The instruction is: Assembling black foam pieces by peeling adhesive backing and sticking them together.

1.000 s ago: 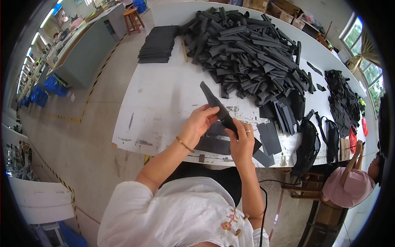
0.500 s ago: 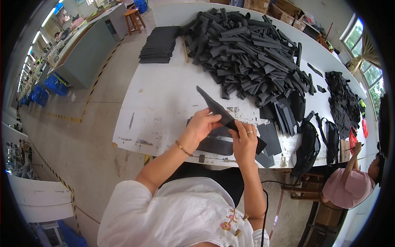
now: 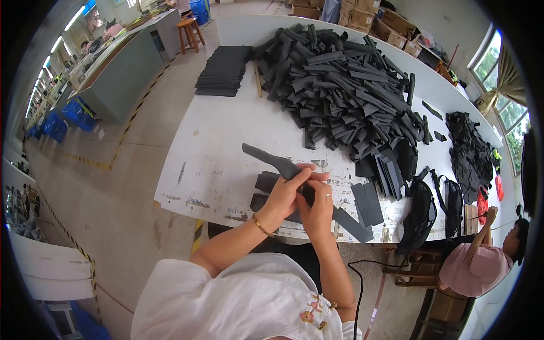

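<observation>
Above the near edge of the white table, both hands are closed on a dark grey fabric strip [image 3: 271, 159]. Its free end points up and to the left, and its other end is hidden between the fingers. My left hand [image 3: 289, 195] pinches the strip with the thumb on top. Close against it, my right hand [image 3: 317, 207], with a ring on one finger, grips the strip lower down. Beneath the hands lie flat black pieces [image 3: 266, 181], partly covered. Just right of the right hand are flat dark panels [image 3: 369, 205] on the table.
A large heap of rolled dark strips [image 3: 345, 85] covers the table's far side. Left of it is a row of overlapping flat pieces [image 3: 222, 72] beside a thin wooden stick [image 3: 258, 80]. Black bags [image 3: 418, 212] lie at right, near a seated person in pink [image 3: 473, 263].
Both hands have drawn closer together and shifted slightly left. The strip's free end has swung lower and left, and the strip looks more bunched in the fingers.
</observation>
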Available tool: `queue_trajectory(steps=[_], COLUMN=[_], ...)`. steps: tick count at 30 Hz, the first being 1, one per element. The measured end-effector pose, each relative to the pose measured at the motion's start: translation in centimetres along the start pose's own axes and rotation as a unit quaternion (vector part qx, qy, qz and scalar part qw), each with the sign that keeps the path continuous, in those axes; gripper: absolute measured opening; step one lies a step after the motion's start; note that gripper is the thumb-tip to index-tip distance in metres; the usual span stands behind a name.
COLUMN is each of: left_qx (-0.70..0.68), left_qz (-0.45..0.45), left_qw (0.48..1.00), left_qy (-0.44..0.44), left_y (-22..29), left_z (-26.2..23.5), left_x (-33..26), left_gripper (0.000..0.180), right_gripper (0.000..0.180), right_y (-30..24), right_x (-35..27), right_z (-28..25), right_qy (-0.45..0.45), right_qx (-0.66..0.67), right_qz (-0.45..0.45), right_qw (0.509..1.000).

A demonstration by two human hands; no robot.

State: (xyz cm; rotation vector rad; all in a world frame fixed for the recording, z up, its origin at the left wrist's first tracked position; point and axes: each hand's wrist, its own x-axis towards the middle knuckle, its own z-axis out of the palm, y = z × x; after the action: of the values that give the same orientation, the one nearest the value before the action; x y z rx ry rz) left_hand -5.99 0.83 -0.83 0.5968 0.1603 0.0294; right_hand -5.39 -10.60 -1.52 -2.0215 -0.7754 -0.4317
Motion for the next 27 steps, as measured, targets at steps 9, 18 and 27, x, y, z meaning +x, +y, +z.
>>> queue_trajectory(steps=[9,18,27], left_qx=[0.065,0.033,0.007], left_qz=[0.031,0.011,-0.01], left_qw=[0.997,0.999,0.999], left_qy=[-0.021,-0.018,-0.032], left_y=[0.4,2.5,0.5], left_z=[-1.3,-1.2,-1.2], left_x=[0.5,-0.2,-0.8], left_gripper=[0.014,0.017,0.016], right_gripper=[0.027,0.031,0.02], right_y=[0.3,0.0,-0.2], right_x=[-1.3,-2.3,-0.8], right_z=[-1.8,-2.5,-0.9], right_qy=[-0.028,-0.06,-0.031], right_qx=[-0.042,-0.057,0.019], right_qz=[-0.03,0.017,-0.037], right_qw=[0.998,0.996,0.999])
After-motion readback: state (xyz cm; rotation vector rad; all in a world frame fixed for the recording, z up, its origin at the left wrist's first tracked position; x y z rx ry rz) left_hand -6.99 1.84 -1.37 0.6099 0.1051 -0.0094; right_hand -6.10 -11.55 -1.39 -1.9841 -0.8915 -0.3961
